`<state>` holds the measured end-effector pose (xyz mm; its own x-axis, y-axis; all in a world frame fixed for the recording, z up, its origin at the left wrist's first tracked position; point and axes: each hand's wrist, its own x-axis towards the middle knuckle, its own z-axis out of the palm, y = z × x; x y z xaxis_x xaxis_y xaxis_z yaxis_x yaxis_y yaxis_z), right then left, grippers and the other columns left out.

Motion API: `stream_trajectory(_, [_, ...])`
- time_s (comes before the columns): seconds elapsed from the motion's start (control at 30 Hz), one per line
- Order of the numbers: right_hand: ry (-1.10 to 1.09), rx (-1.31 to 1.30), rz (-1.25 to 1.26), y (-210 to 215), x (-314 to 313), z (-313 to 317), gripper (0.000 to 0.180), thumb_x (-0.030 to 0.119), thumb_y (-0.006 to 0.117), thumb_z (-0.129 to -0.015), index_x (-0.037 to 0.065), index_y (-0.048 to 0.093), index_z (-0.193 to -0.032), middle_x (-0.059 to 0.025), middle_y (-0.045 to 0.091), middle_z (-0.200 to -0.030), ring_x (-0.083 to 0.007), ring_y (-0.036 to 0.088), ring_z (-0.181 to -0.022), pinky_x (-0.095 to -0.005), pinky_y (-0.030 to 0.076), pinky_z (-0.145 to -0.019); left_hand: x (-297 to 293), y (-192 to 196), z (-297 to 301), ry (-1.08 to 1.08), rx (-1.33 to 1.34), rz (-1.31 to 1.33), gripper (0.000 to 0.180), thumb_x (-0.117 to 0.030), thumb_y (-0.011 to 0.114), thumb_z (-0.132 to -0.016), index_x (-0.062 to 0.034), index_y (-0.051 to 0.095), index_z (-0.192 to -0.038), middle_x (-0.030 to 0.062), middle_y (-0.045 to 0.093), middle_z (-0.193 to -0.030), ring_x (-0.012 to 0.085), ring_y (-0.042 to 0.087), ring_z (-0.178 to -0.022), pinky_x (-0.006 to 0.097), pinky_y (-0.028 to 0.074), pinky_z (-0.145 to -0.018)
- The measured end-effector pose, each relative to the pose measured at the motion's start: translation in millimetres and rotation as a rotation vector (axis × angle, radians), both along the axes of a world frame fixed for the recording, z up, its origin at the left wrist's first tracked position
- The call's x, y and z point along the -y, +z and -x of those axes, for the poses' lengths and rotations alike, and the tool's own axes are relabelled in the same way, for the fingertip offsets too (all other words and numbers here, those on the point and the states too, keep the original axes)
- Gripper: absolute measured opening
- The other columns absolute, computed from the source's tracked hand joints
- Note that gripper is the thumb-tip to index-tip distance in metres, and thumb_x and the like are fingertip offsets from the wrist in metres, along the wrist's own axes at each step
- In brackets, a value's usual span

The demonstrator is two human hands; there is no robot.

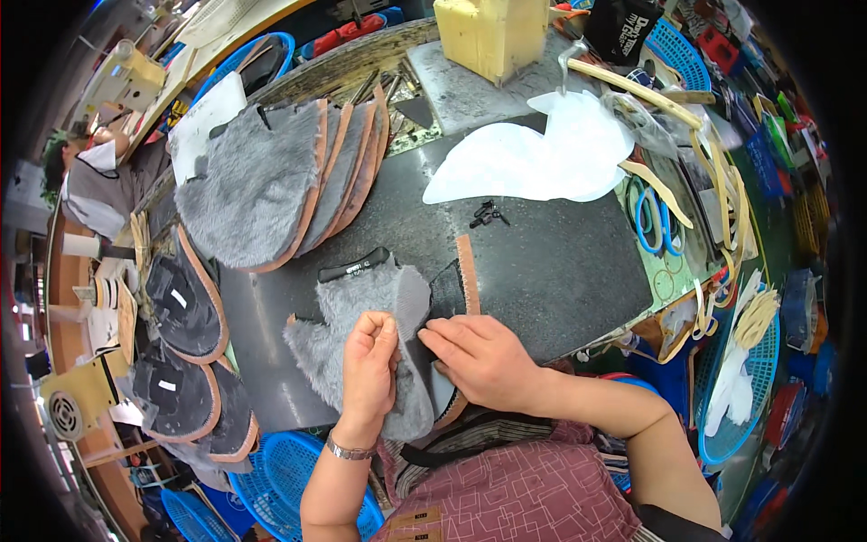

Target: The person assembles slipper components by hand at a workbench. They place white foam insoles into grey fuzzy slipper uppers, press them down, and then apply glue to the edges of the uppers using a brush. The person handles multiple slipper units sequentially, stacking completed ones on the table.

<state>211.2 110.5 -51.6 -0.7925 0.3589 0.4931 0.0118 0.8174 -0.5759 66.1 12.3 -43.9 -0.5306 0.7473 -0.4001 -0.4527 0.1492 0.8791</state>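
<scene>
A grey furry piece (334, 357), a leather-like shape with a smooth grey flap, lies at the near side of the dark work surface. My left hand (368, 361), closed in a pinch, grips the flap's edge. My right hand (488, 361) faces it, fingers pressed together on the dark layer beside the flap; its thumb is partly hidden. A brown toothed edge (467, 271) sticks up beyond the right fingers. Across the far edge of the fur lies a black strip (354, 265) with rounded ends. Small black bits (488, 214) sit farther off on the dark surface (569, 280).
Furry grey pieces with brown edges (253, 185) are stacked at far left, dark ones (181, 307) below them. White sheet shapes (542, 154) lie at the back, near a yellowish block (492, 36). Blue-handled scissors (655, 221) rest at right. Blue baskets (289, 488) stand around.
</scene>
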Motion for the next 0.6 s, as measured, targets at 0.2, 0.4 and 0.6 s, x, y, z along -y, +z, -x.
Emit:
stream_trajectory(0.2, [0.113, 0.06, -0.047, 3, -7, 0, 0.03, 0.011, 0.063, -0.071, 0.003, 0.06, -0.1, -0.0091, 0.059, -0.095, -0.0224, 0.059, -0.08, -0.0328, 0.047, -0.07, -8, 5, -6, -0.079, -0.504, 0.191, 0.017, -0.008, 0.063, -0.085, 0.0032, 0.059, -0.097, 0.0009, 0.062, -0.078, 0.0027, 0.051, -0.069, 0.018, 0.042, -0.059])
stream_trajectory(0.4, [-0.161, 0.172, 0.296, 24, -136, 60, 0.02, 0.02, 0.059, -0.079, 0.005, 0.066, -0.089, -0.0142, 0.065, -0.087, -0.0305, 0.063, -0.078, -0.0389, 0.05, -0.07, -2, 2, -7, 0.048, -0.454, 0.167, 0.015, -0.011, 0.061, -0.086, 0.0039, 0.06, -0.085, -0.0033, 0.055, -0.063, 0.0008, 0.042, -0.058, 0.019, 0.034, -0.049])
stream_trajectory(0.6, [-0.321, 0.581, -0.461, 11, -237, 181, 0.014, 0.013, 0.058, -0.076, 0.007, 0.068, -0.084, -0.0151, 0.066, -0.083, -0.0301, 0.064, -0.081, -0.041, 0.049, -0.07, -4, 10, -6, -0.017, -0.543, 0.23, 0.023, -0.015, 0.058, -0.089, 0.0033, 0.057, -0.075, -0.0056, 0.045, -0.055, 0.0011, 0.035, -0.054, 0.022, 0.028, -0.044])
